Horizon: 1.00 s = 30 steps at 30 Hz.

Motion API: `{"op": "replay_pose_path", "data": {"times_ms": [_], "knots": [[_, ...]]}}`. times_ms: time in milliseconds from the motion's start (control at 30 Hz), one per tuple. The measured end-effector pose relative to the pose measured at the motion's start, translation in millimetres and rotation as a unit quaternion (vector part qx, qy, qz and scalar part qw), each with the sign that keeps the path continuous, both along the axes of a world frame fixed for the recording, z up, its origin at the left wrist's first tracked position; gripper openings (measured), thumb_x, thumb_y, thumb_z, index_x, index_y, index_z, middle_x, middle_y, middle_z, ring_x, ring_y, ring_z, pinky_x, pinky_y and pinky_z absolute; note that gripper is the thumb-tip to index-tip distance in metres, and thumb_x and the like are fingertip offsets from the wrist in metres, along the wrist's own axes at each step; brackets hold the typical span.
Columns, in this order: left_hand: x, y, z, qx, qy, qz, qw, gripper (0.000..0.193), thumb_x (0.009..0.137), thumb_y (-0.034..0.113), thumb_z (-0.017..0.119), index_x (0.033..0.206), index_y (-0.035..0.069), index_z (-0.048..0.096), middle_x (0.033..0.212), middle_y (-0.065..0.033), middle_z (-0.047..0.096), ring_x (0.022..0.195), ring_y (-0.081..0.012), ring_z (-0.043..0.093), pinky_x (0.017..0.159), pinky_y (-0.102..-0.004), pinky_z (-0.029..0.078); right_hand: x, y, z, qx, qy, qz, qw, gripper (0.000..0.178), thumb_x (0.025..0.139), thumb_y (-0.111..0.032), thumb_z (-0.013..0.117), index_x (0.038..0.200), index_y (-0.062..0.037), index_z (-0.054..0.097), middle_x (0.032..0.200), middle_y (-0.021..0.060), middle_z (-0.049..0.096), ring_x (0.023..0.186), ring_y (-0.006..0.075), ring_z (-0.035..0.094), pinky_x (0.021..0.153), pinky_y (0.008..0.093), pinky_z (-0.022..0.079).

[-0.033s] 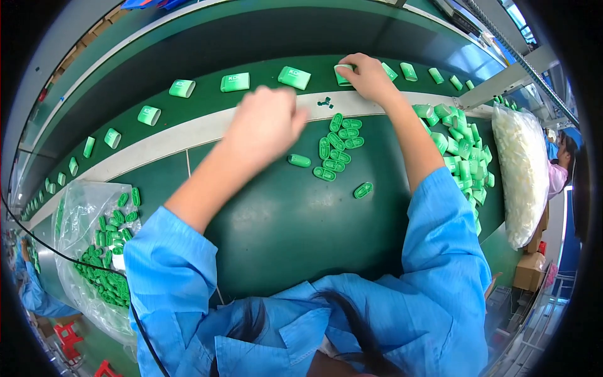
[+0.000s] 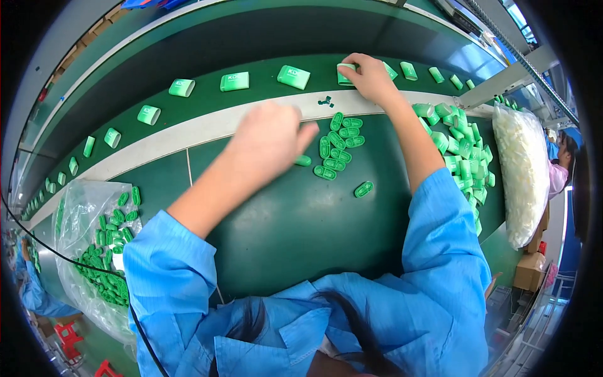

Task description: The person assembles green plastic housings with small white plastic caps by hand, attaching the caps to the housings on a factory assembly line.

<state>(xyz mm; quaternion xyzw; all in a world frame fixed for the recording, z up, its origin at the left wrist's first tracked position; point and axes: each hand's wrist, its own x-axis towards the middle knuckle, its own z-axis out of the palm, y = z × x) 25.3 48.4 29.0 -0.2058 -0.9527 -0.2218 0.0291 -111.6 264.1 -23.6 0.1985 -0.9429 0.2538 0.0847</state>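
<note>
My right hand (image 2: 372,76) pinches a light-green and white hollow plastic shell (image 2: 343,76) between thumb and fingers, at the belt's near edge. My left hand (image 2: 267,135) is smeared by motion over the white edge strip (image 2: 213,122); its fingers are hard to make out, though the thumb points right. Partly behind that hand lies one green oval cap (image 2: 303,161). To its right several green oval caps (image 2: 339,155) form a loose cluster, with a single oval cap (image 2: 363,189) nearer me. Small dark-green bits (image 2: 325,102) rest on the strip between my hands.
More shells (image 2: 235,81) are spaced along the dark green belt (image 2: 207,76). A heap of shells (image 2: 466,151) lies at right, beside a full plastic bag (image 2: 520,182) of pale pieces. At left a clear bag (image 2: 70,210) spills green caps. A black cable (image 2: 53,250) crosses there.
My left hand has drawn back slightly toward me, now partly covering the single cap beside it. My right hand stays at the shell with little movement.
</note>
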Motion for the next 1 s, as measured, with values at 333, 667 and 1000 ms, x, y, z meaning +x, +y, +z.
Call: {"op": "replay_pose_path", "data": {"times_ms": [333,667,1000], "knots": [[11.7,1.0,-9.3,-0.104,0.017,0.014,0.994,0.023,0.073,0.019,0.067,0.079,-0.002,0.058,0.081,-0.0179,0.06,0.073,-0.0338,0.061,0.066,-0.0423,0.05,41.2,2.7,-16.2,-0.407,-0.144,-0.038,0.901,0.029,0.082,-0.018,0.065,0.101,0.001,0.054,0.083,0.0064,0.062,0.078,0.0112,0.058,0.068,0.0254,0.047],[-34.6,6.2,-27.0,0.195,-0.085,0.055,0.975,0.023,0.077,0.011,0.063,0.095,-0.004,0.062,0.096,-0.0204,0.062,0.083,-0.031,0.064,0.071,-0.0352,0.052,77.4,-7.9,2.6,-0.547,-0.355,0.05,0.756,0.03,0.084,-0.009,0.062,0.111,0.0006,0.052,0.099,0.008,0.062,0.088,0.0147,0.06,0.079,0.0267,0.05],[-38.6,15.6,-47.0,0.489,-0.212,0.101,0.84,0.04,0.087,0.016,0.059,0.118,-0.007,0.051,0.1,-0.0098,0.063,0.087,-0.0129,0.061,0.076,-0.0233,0.05,85.6,-23.5,3.4,-0.523,-0.303,0.046,0.795,0.026,0.083,-0.008,0.062,0.106,0.0013,0.054,0.096,0.0093,0.063,0.084,0.0146,0.062,0.077,0.0268,0.052]]}}
